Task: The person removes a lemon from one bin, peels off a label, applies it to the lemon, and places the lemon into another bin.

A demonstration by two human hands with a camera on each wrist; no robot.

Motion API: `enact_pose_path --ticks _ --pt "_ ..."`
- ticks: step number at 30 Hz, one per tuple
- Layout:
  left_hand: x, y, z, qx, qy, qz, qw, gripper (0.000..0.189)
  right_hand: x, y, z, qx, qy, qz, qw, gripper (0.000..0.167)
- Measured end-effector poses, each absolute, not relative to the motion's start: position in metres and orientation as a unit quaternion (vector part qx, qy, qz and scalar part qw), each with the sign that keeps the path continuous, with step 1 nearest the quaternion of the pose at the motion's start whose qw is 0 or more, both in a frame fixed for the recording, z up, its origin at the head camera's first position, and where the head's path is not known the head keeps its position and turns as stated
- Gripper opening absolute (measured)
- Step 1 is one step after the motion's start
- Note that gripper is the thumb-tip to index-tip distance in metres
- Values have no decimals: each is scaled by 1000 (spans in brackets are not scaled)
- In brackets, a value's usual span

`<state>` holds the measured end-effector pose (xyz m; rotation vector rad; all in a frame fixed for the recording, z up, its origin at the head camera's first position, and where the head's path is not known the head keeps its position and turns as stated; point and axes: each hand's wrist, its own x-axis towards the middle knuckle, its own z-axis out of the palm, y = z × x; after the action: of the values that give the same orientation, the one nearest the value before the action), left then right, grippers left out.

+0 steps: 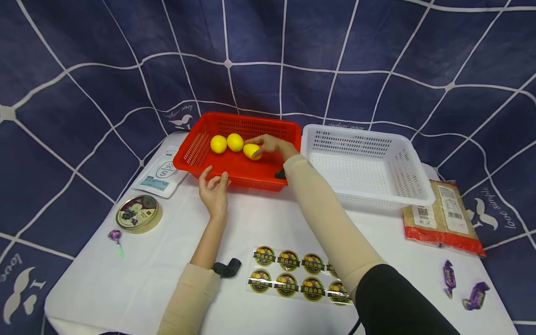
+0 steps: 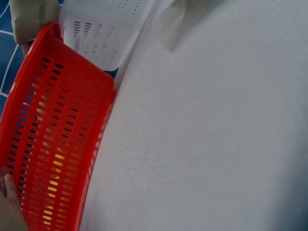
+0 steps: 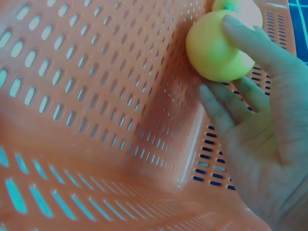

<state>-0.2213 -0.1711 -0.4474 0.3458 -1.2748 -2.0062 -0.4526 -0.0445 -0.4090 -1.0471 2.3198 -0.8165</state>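
In the head view, my right hand (image 1: 270, 144) reaches into a red basket (image 1: 234, 179) and holds the rightmost of three lemons (image 1: 251, 151). The right wrist view shows the thumb of the right hand (image 3: 269, 120) on top of this lemon (image 3: 214, 48) and fingers around its underside. Two other lemons, one at the left (image 1: 218, 144) and one in the middle (image 1: 235, 142), lie beside it in the basket. My left hand (image 1: 215, 195) touches the basket's front wall near the rim with relaxed fingers; in the left wrist view only part of it shows.
A white basket (image 1: 347, 184) stands right of the red one. Around them lie a white pouch (image 1: 161, 174), a round tin (image 1: 139, 214), a lollipop (image 1: 115, 237), a sticker sheet (image 1: 299, 274), a brown-and-red bag (image 1: 444, 216) and two purple-wrapped candies (image 1: 476, 296).
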Motion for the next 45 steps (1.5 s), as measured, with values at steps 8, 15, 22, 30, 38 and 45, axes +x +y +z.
enact_pose_path --ticks 8,15,22,30,38,45 --pt "-220 -166 -443 135 -521 -760 364 50 -453 -37 -405 -374 854 -284 223 54" --pt "-217 -159 -430 135 -551 -752 336 48 -455 -25 -379 -378 828 -354 216 53" --pt "-229 -158 -427 115 -549 -756 338 47 -423 -6 -293 -406 789 -425 179 54" --pt "-241 -168 -439 118 -534 -773 321 46 -339 38 -225 -488 773 -401 58 50" --pt "-233 -190 -434 142 -522 -774 329 43 -267 86 -253 -530 765 -363 42 47" --pt "-224 -196 -421 153 -522 -775 322 44 -233 119 -345 -522 764 -365 101 49"
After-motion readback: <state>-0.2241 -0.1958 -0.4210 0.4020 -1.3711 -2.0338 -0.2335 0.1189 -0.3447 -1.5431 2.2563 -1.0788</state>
